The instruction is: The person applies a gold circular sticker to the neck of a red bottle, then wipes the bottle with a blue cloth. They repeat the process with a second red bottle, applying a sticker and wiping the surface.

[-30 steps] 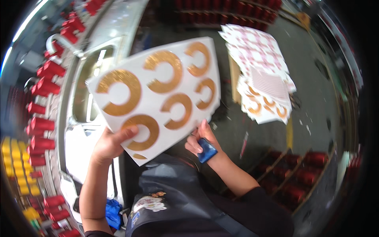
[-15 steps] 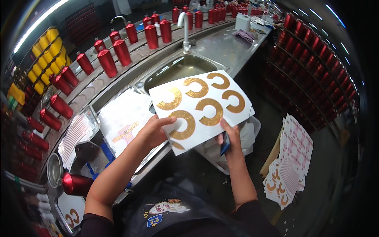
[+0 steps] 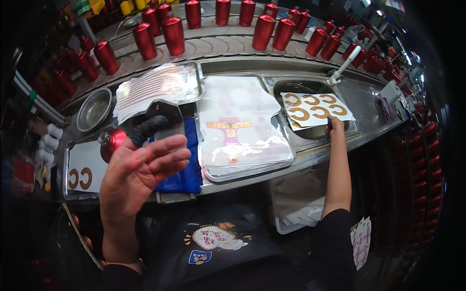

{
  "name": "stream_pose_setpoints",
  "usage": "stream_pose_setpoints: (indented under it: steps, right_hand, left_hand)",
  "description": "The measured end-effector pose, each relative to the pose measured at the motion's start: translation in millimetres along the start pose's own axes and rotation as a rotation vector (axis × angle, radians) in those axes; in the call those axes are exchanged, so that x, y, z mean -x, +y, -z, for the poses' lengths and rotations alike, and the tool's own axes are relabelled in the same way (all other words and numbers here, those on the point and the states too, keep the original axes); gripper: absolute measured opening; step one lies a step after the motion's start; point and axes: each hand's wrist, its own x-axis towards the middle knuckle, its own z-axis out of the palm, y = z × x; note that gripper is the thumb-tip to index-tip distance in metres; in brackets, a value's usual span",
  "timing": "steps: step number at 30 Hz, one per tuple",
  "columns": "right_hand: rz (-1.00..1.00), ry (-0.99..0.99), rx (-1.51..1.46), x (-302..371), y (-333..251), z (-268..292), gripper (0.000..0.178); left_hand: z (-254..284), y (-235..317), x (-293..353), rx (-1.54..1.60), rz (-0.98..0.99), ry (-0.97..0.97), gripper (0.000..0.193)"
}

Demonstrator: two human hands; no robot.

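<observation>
My right hand [image 3: 337, 127] is at the near right edge of a white sheet with gold C-shaped decals [image 3: 315, 107], its fingers closed. The sheet lies over the sink basin [image 3: 357, 128]; whether it touches the water is unclear. A small dark blue thing [image 3: 329, 127], its kind not clear, is in the same hand. On the left my left hand [image 3: 141, 172] is raised, palm showing and fingers stretched, holding nothing I can make out. Behind it show a black ribbed thing [image 3: 148, 130], perhaps a handle, and a red bottle [image 3: 112, 141], partly hidden.
Between my hands a metal tray [image 3: 286, 162] holds clear-covered sheets with a pink-gold cross-shaped decal [image 3: 230, 132]. Striped sheets [image 3: 155, 87], a steel bowl [image 3: 94, 110] and a blue cloth [image 3: 180, 177] lie left. Red bottles [image 3: 173, 36] line the conveyor behind; a white faucet [image 3: 345, 65] overhangs the sink.
My view has turned left. My left hand has let go of the decal sheet and moved left toward the red bottle. The right hand has carried the sheet over to the sink.
</observation>
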Motion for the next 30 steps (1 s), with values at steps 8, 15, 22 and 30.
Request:
stream_pose_setpoints:
  steps: [8,15,22,30]
  right_hand:
    - [0.350,0.375,1.142,25,12,-33,0.105]
    - [0.620,0.070,1.425,36,-19,-30,0.065]
    - [0.817,-0.334,0.828,116,-38,-72,0.045]
    - [-0.280,-0.845,-0.226,378,-1,-174,0.041]
  left_hand:
    - [98,84,101,0.043,-0.607,0.277,0.046]
    - [146,60,91,-0.045,-0.636,0.631,0.026]
    - [139,3,47,-0.713,-0.439,0.473,0.099]
    - [129,-20,21,-0.921,-0.207,0.349,0.118]
